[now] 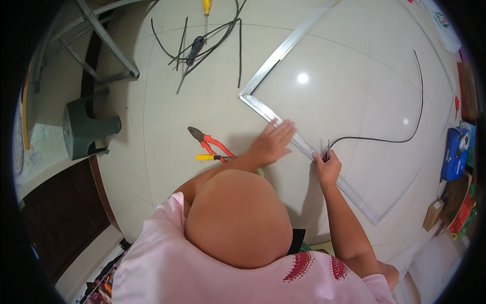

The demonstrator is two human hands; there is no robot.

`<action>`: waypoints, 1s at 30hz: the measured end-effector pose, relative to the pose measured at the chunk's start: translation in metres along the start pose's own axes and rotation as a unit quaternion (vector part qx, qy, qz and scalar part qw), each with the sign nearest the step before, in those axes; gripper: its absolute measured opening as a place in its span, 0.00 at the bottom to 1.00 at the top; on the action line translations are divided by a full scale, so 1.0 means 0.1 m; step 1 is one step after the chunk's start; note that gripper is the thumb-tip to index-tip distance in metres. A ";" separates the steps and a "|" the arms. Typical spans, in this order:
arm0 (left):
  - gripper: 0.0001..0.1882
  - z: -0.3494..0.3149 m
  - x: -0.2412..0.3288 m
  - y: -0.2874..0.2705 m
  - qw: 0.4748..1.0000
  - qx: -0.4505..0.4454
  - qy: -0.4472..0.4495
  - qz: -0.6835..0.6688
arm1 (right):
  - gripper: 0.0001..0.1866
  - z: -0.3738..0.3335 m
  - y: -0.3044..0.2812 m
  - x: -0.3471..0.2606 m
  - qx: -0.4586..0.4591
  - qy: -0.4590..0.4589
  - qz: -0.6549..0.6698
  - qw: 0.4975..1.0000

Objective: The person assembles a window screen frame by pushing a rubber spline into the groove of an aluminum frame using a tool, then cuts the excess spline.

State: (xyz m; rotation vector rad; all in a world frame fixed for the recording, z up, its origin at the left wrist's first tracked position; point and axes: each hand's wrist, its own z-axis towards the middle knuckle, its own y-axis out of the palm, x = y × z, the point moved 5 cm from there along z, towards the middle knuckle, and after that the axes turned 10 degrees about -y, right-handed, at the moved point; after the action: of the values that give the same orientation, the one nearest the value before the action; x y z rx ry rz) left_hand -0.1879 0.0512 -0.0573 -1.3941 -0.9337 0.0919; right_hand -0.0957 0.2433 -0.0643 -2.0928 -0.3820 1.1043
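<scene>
A silver metal frame [262, 108] lies on the floor in front of me, one corner pointing left. My left hand [273, 144] rests over its near side with fingers stretched out, holding nothing. Farther right along that side, my right hand [329, 166] is closed on a thin black cord [377, 139]. A short pointed metal piece [328, 145] sticks up from the same fingers; its kind is hidden by the grip. The cord curves away to the right, across the area inside the frame. Left of my left forearm lie pliers [211, 144] with red handles and a yellow-handled screwdriver [206, 158].
Beyond lie loose black cord pieces [240, 55], a black-handled screwdriver [194, 51] and a yellow-handled screwdriver [206, 7]. A dark green stool [81, 129] and metal legs [104, 38] stand left. At right are a blue pouch [454, 153] and a small brown box [433, 215].
</scene>
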 end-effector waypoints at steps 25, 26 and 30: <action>0.06 0.08 -1.62 -0.91 0.805 0.241 -0.414 -0.349 | 0.09 0.21 0.42 -0.85 -0.064 -0.088 0.026 0.994; 0.06 0.09 -1.62 -0.93 0.831 0.211 -0.413 -0.307 | 0.12 0.20 0.40 -0.93 -0.067 -0.083 0.038 0.994; 0.06 0.05 -1.68 -0.89 0.785 0.188 -0.481 -0.343 | 0.20 0.24 0.49 -0.95 -0.064 -0.102 0.016 0.993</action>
State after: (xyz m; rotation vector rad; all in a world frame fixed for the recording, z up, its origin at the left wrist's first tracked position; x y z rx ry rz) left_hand -0.3417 -0.0607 -0.0662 -0.4887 -2.0981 0.4389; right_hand -0.1745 0.1682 -0.0518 -2.1091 -0.5313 1.3498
